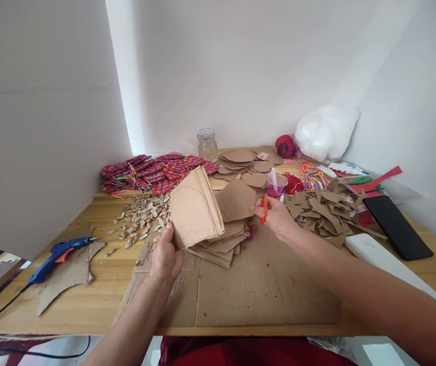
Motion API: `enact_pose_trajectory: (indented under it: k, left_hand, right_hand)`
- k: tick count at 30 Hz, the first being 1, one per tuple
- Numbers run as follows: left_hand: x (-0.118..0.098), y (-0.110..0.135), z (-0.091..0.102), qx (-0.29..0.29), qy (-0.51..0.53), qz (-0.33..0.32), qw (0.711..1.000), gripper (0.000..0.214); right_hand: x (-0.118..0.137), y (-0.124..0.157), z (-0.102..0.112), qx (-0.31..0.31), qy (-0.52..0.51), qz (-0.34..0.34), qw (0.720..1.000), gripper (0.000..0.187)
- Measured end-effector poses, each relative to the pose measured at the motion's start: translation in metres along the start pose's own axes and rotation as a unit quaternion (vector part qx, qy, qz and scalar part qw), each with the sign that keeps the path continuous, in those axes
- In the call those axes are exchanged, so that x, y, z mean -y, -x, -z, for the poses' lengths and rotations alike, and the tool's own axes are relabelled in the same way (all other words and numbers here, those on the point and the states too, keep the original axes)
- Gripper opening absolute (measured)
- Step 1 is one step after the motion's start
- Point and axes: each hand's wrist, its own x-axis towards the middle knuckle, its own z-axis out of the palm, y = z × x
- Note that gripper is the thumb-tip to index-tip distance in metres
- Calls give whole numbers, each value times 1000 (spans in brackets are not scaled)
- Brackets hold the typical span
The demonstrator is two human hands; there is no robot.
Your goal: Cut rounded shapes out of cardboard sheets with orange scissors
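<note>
A piece of cardboard (193, 208) with a curved purple outline drawn on it is tilted up in my left hand (167, 255), whose thumb presses its lower left edge. To the right, my right hand (273, 216) is closed around the orange handle of what look like scissors (264, 208); their blades cannot be made out. Behind and below the held piece lies a stack of cut cardboard pieces (218, 248). All of this is over a large cardboard sheet (267, 290) on the wooden table (99, 295).
At left are a blue glue gun (60, 254), peanut shells (145, 216) and bundled pink woven pieces (157, 173). Behind stand a jar (207, 147) and cardboard discs (237, 157). Cardboard scraps (324, 211), a phone (397, 226), a white box (389, 264) and white stuffing (327, 133) are right.
</note>
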Motion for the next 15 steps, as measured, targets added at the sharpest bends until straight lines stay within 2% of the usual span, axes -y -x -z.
enact_pose_trajectory:
  k: [3, 7, 9, 12, 15]
  left_hand:
    - [-4, 6, -4, -21, 48, -1, 999, 34]
    - [-11, 11, 1, -41, 86, 13, 995, 32]
    - [-13, 13, 2, -46, 99, 21, 994, 33]
    - [-13, 14, 0, -45, 110, 35, 992, 35]
    - [-11, 17, -4, -41, 112, 46, 992, 35]
  right_hand:
    - [-7, -1, -4, 38, 61, 15, 997, 25]
    - [-20, 4, 12, 23, 176, 38, 983, 13]
    - [-27, 9, 14, 30, 239, 47, 970, 14]
    - [-34, 17, 6, 42, 317, 55, 946, 10]
    - [-37, 18, -5, 61, 362, 50, 929, 26]
